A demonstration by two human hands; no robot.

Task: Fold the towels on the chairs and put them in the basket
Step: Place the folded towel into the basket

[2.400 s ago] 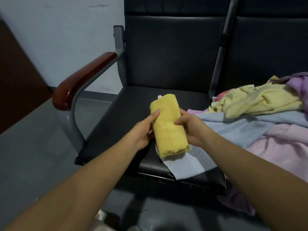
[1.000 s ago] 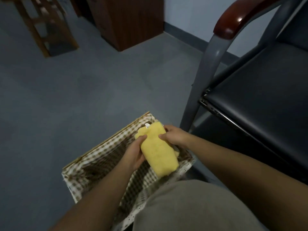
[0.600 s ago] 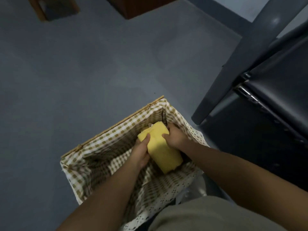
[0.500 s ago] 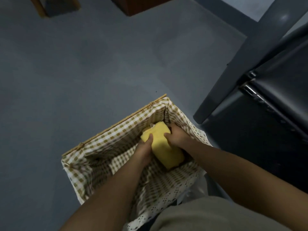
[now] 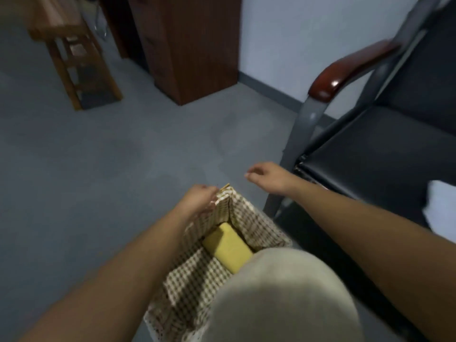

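Folded yellow towel (image 5: 227,244) sits in the basket (image 5: 259,224), my left hand (image 5: 197,201) and right hand (image 5: 267,176) loose and empty; the chair (image 5: 370,154) bears a pale cloth (image 5: 441,206) awaiting folding.

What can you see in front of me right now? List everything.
Chair: one, black seat, grey frame, at right.
Basket: one, brown-and-white checked lining, on the floor left of the chair.
Yellow towel: one, yellow, folded, inside the basket.
Pale cloth: one, whitish, blurred, on the chair seat, right edge.
Cabinet: one, dark brown, top centre.
Wooden stand: one, light brown, top left.
Knee: one, beige trousers, over the basket's near end.
Left hand: one, empty, at the basket's far corner.
Right hand: one, empty, between basket and chair.
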